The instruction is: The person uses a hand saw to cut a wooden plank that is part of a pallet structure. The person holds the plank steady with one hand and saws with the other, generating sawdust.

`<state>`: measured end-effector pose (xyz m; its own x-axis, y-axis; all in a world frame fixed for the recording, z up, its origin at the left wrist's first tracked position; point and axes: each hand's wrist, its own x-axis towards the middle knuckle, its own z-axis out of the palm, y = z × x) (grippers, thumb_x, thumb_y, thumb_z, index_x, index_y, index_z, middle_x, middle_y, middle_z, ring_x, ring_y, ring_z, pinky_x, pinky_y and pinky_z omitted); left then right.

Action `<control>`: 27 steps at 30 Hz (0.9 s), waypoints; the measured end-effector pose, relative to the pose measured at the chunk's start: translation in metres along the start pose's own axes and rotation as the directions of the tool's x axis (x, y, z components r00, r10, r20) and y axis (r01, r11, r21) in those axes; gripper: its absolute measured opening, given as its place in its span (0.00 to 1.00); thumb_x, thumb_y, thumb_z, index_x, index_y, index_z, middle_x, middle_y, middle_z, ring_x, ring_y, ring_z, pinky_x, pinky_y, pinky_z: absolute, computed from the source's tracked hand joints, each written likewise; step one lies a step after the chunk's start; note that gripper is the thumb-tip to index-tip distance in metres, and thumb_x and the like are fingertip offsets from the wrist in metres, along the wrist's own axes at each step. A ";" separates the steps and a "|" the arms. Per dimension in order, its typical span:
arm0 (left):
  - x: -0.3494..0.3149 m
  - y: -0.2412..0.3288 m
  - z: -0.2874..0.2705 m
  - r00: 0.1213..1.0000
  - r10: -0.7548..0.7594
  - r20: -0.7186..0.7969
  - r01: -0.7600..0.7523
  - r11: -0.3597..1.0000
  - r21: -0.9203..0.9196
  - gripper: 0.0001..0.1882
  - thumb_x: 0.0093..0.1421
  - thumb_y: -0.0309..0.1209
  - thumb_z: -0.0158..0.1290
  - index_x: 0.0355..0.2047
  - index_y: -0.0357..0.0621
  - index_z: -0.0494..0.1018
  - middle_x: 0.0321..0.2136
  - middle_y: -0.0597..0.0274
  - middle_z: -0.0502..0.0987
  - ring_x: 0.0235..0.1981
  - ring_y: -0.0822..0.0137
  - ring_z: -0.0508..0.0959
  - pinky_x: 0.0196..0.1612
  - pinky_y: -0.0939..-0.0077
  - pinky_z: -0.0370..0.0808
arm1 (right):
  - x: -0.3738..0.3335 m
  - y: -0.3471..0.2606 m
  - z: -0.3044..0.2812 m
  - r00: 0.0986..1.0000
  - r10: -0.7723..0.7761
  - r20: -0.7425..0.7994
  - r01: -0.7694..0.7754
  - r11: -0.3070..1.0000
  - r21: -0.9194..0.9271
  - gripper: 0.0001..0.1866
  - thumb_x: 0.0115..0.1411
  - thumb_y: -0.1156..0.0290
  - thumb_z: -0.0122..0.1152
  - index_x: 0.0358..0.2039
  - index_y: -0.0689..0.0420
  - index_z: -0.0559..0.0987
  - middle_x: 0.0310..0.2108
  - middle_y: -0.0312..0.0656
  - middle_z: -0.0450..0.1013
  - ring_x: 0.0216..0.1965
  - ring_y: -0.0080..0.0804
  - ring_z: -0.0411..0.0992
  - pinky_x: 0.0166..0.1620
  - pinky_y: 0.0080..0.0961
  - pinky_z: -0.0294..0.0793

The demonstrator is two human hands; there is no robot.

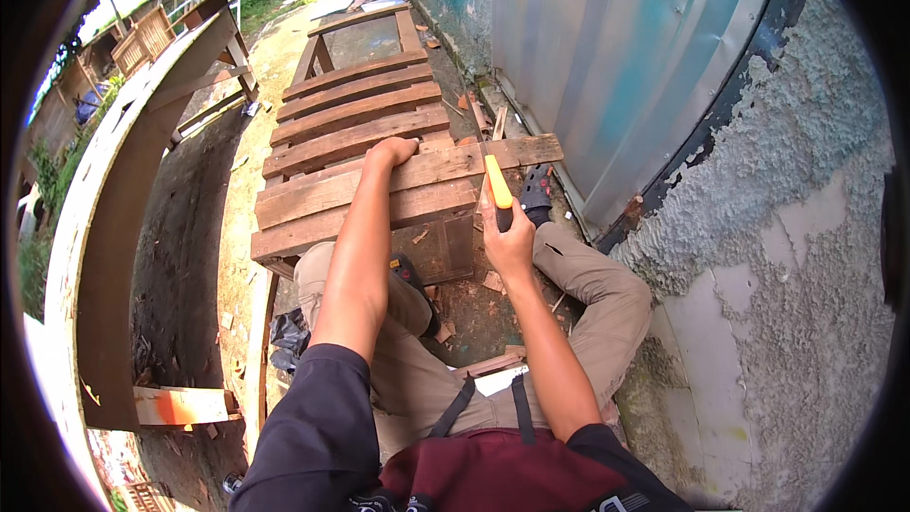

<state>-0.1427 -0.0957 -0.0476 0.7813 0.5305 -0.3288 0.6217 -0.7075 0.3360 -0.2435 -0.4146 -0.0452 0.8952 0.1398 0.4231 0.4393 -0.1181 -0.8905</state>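
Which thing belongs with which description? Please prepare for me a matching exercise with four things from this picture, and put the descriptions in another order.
Things:
1. saw
2. long plank
3. metal panel
4. trousers

Descriptions:
A. beige, worn by the seated person
B. lying on the slatted wooden frame, its right end jutting out past it
C. silvery with blue-green patches, standing upright on the right side
D. yellow and black at the handle, held in the right grip

Right pairs: 1-D, 2-B, 3-C, 4-A
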 end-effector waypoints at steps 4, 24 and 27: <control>0.013 -0.024 -0.001 0.999 -0.010 -0.050 0.011 1.000 0.026 0.35 0.69 0.58 0.40 0.62 0.45 0.73 0.66 0.46 0.67 0.69 0.45 0.65 0.69 0.54 0.60 | -0.055 -0.038 -0.039 0.999 0.042 0.022 -0.043 0.999 0.033 0.17 0.66 0.61 0.65 0.33 0.65 0.77 0.22 0.56 0.75 0.27 0.53 0.79 0.32 0.41 0.72; -0.013 -0.006 -0.012 0.997 -0.080 0.020 0.080 0.996 -0.029 0.36 0.67 0.61 0.39 0.66 0.55 0.69 0.69 0.54 0.63 0.72 0.50 0.59 0.74 0.52 0.49 | 0.036 -0.029 0.021 0.988 0.132 0.076 -0.125 0.988 -0.086 0.19 0.67 0.58 0.61 0.36 0.66 0.79 0.28 0.61 0.78 0.34 0.61 0.79 0.37 0.46 0.75; -0.011 -0.009 -0.009 0.996 -0.081 0.047 0.082 0.996 -0.025 0.36 0.67 0.61 0.41 0.66 0.53 0.69 0.69 0.54 0.63 0.72 0.49 0.60 0.73 0.53 0.52 | -0.036 -0.044 -0.025 0.985 0.162 0.059 -0.158 0.985 -0.074 0.17 0.67 0.62 0.63 0.38 0.67 0.79 0.25 0.58 0.77 0.29 0.50 0.80 0.33 0.39 0.75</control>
<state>-0.1563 -0.0910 -0.0392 0.7253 0.5632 -0.3958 0.6847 -0.6496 0.3304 -0.2930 -0.4390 -0.0174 0.9486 0.1769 0.2625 0.2970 -0.2109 -0.9313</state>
